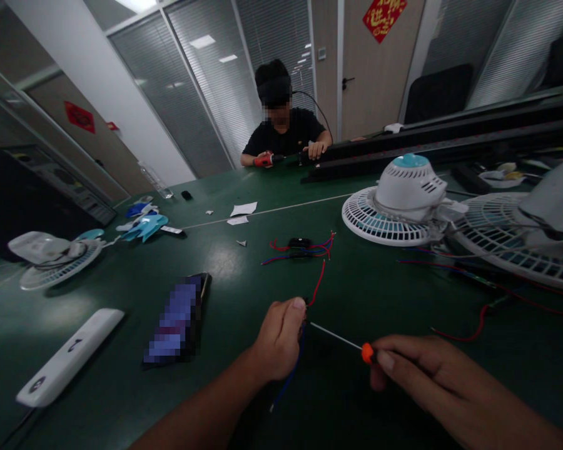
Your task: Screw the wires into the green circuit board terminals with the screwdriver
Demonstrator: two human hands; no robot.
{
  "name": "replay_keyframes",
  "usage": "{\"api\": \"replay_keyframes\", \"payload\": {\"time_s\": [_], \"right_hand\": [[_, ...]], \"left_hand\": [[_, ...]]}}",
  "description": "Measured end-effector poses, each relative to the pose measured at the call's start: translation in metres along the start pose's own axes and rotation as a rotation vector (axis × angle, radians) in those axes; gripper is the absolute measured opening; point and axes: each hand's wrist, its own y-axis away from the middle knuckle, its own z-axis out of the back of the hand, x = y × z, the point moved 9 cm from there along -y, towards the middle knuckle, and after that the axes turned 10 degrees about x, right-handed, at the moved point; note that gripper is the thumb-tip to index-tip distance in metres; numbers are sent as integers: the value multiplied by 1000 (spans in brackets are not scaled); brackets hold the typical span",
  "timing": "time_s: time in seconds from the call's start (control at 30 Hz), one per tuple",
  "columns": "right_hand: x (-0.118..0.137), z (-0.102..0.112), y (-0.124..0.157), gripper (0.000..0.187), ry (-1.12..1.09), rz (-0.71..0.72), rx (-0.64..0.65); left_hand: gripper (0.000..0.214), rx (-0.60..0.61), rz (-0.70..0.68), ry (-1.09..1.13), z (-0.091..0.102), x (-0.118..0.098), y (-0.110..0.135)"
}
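Note:
My left hand (279, 337) is closed in a pinch on a small dark part with a red wire (317, 284) and a blue wire (288, 378) trailing from it. My right hand (420, 369) grips a thin screwdriver (344, 340) with an orange collar. Its metal tip points left and meets the part in my left hand. Farther back on the green table (225, 262) lies a small black module with red and blue wires (303, 247).
A white fan head (403, 203) lies face down at right, with a second fan grille (520, 240) beside it. A phone (181, 315), a white remote (68, 362), another fan (51, 256) and blue blades (143, 226) lie at left. Another person sits across the table.

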Motion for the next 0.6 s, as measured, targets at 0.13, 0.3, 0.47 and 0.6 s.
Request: {"api": "replay_keyframes", "payload": {"time_s": [0.13,0.3,0.47,0.6], "right_hand": [[-2,-1,0,38,-1,3,2],[-4,0,2,40,6,13,-17],[-6,-5,1,39,-12,3,23],[-7,-5,1,38,-14,4,19]], "left_hand": [[51,14,-10,17,-1,-2,-1],[51,13,-4,25,-1,-5,-2],[52,2,-11,13,0,-4,-2],[51,3,-5,26,-1,-1,-1]]}}
